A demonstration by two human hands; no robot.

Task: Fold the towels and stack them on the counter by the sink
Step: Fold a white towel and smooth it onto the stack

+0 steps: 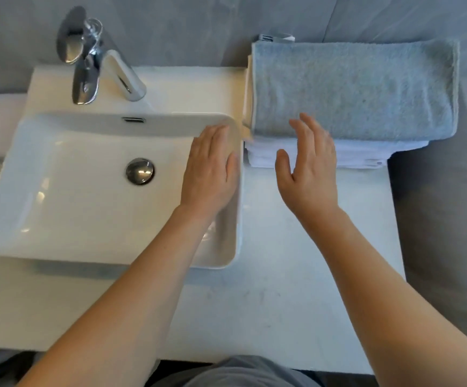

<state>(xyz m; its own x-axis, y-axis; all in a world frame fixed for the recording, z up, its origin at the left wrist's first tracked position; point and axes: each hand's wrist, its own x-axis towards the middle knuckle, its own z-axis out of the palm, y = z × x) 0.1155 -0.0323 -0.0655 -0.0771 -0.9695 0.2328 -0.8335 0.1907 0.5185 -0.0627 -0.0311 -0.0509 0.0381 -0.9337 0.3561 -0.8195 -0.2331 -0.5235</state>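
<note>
A folded blue towel (pixel 360 88) lies on top of a stack on the white counter (pixel 296 275), right of the sink. Under it show the edges of a cream towel (pixel 248 88) at the left and folded white towels (pixel 360 153) at the front. My left hand (pixel 211 169) hovers flat with straight fingers over the sink's right rim, holding nothing. My right hand (pixel 309 166) is open with spread fingers just in front of the stack's near left corner, its fingertips over the blue towel's front edge.
The white basin (pixel 87 191) with a chrome drain plug (pixel 140 171) fills the left side. A chrome faucet (pixel 106 65) stands behind it. Grey wall runs along the back, and the counter ends at a grey surface (pixel 444 219) on the right.
</note>
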